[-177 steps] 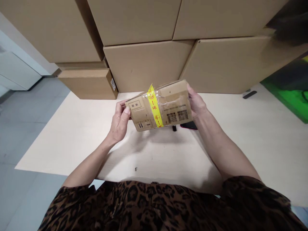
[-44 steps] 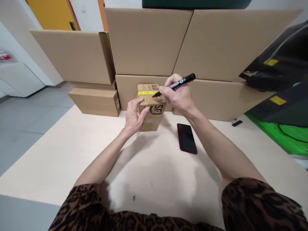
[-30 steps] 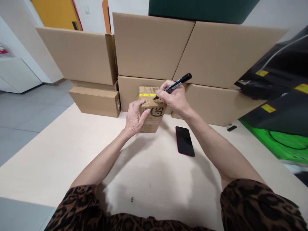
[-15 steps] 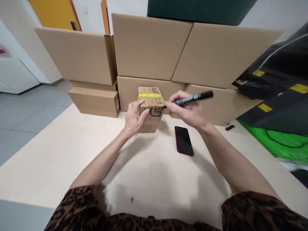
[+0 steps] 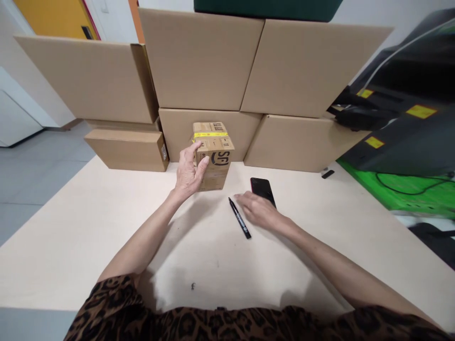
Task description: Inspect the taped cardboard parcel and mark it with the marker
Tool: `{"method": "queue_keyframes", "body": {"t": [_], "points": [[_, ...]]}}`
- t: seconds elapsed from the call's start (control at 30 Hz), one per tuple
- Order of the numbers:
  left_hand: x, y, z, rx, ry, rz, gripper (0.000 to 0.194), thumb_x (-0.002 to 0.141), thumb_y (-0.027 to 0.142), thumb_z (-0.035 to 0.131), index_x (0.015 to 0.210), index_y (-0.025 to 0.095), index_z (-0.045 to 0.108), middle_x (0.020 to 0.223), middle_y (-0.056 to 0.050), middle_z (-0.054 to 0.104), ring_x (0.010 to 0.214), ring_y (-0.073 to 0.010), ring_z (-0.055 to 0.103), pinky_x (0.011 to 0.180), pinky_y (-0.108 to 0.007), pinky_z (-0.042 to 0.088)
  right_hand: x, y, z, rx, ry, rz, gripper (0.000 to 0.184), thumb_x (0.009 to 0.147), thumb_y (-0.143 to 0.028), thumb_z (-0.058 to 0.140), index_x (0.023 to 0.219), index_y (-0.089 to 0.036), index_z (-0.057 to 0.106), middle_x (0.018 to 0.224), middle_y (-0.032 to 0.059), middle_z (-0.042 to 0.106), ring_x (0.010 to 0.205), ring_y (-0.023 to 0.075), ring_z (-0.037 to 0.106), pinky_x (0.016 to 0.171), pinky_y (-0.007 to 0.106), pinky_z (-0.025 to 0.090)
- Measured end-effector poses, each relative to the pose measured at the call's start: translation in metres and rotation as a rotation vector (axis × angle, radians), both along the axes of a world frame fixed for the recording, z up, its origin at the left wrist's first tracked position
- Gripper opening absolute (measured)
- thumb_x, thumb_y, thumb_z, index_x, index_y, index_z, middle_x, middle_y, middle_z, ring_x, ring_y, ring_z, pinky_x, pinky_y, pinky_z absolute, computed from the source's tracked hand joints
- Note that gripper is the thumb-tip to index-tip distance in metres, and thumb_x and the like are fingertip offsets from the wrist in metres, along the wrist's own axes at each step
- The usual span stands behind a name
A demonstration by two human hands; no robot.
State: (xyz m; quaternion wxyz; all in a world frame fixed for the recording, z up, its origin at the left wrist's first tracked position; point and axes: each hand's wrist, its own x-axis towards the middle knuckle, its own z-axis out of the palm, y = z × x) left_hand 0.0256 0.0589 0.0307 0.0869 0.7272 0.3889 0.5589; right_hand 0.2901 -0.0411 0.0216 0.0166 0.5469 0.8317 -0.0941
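Observation:
A small cardboard box [image 5: 214,158] with yellow tape round it and dark "SF" lettering stands upright on the table. My left hand [image 5: 191,169] grips its left side, thumb on the front face and fingers at the top edge. Right of the box, a black marker pen [image 5: 240,218] lies slanted on the tabletop. Beside the pen is my right hand [image 5: 258,207], its fingers stretched out and slightly blurred, holding nothing. It partly covers a black phone [image 5: 262,186] lying flat behind it.
Large cardboard boxes [image 5: 199,61] are stacked along the back of the pale table [image 5: 117,222]. A flat carton [image 5: 124,151] stands at back left. A small black object [image 5: 327,174] lies at back right, near dark equipment [image 5: 401,128] on a green surface.
My right hand has let go of the marker pen, which now lies on the table, and has come down from the box's right edge. My left hand still holds the box.

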Motion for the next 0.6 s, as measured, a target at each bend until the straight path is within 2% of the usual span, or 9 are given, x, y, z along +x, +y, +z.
{"method": "queue_keyframes", "body": {"t": [0.03, 0.1, 0.2, 0.3, 0.43, 0.53, 0.6], "points": [[0.0, 0.0, 0.0, -0.004, 0.004, 0.001, 0.063, 0.105, 0.066, 0.052, 0.153, 0.027, 0.049, 0.145, -0.017, 0.062, 0.131, -0.0296, 0.06, 0.107, -0.049, 0.053, 0.006, 0.002, 0.003, 0.025, 0.008, -0.136, 0.047, 0.108, -0.028, 0.043, 0.152, -0.016, 0.058, 0.137, 0.0201, 0.069, 0.123, 0.0321, 0.069, 0.1, 0.039, 0.051], [0.0, -0.001, 0.0, -0.018, 0.014, 0.001, 0.065, 0.105, 0.067, 0.052, 0.155, 0.026, 0.048, 0.143, -0.018, 0.062, 0.13, -0.0304, 0.059, 0.106, -0.049, 0.053, 0.021, 0.005, 0.007, 0.053, -0.024, -0.408, 0.068, 0.106, -0.053, 0.049, 0.16, -0.011, 0.047, 0.142, 0.0273, 0.065, 0.134, 0.0419, 0.063, 0.106, 0.049, 0.05], [-0.001, -0.002, 0.0, -0.045, 0.03, -0.013, 0.068, 0.104, 0.068, 0.051, 0.158, 0.027, 0.047, 0.138, -0.017, 0.063, 0.128, -0.0303, 0.059, 0.104, -0.049, 0.054, 0.041, 0.011, 0.005, -0.061, -0.025, -0.639, 0.094, 0.097, -0.074, 0.053, 0.165, -0.012, 0.037, 0.144, 0.0299, 0.062, 0.135, 0.0463, 0.063, 0.105, 0.053, 0.051], [-0.001, -0.003, -0.001, -0.06, 0.033, -0.021, 0.071, 0.103, 0.069, 0.053, 0.16, 0.028, 0.045, 0.138, -0.017, 0.062, 0.127, -0.0297, 0.058, 0.101, -0.049, 0.056, 0.052, 0.017, -0.003, -0.153, 0.078, -0.723, 0.104, 0.092, -0.077, 0.058, 0.17, -0.016, 0.026, 0.148, 0.0292, 0.06, 0.133, 0.0447, 0.067, 0.105, 0.052, 0.052], [0.001, -0.003, -0.003, -0.043, 0.01, 0.0, 0.074, 0.102, 0.069, 0.055, 0.164, 0.031, 0.04, 0.147, -0.018, 0.057, 0.128, -0.0299, 0.057, 0.103, -0.05, 0.055, 0.058, 0.026, -0.011, -0.184, 0.305, -0.769, 0.127, 0.078, -0.065, 0.079, 0.171, -0.008, 0.016, 0.15, 0.0329, 0.06, 0.139, 0.0469, 0.063, 0.111, 0.053, 0.05], [0.004, -0.004, -0.003, 0.061, 0.002, 0.058, 0.078, 0.102, 0.068, 0.056, 0.166, 0.03, 0.034, 0.154, -0.02, 0.053, 0.138, -0.0323, 0.051, 0.114, -0.056, 0.048, 0.063, 0.03, -0.012, -0.197, 0.46, -0.787, 0.13, 0.069, -0.057, 0.087, 0.168, -0.004, 0.021, 0.141, 0.0315, 0.068, 0.131, 0.0457, 0.068, 0.11, 0.053, 0.051], [0.007, -0.007, -0.001, 0.148, 0.002, 0.136, 0.079, 0.101, 0.068, 0.057, 0.166, 0.029, 0.033, 0.157, -0.02, 0.05, 0.145, -0.0349, 0.047, 0.12, -0.06, 0.041, 0.065, 0.031, -0.013, -0.175, 0.515, -0.794, 0.126, 0.063, -0.054, 0.09, 0.163, -0.005, 0.032, 0.134, 0.029, 0.072, 0.124, 0.0447, 0.071, 0.107, 0.053, 0.054]]}}
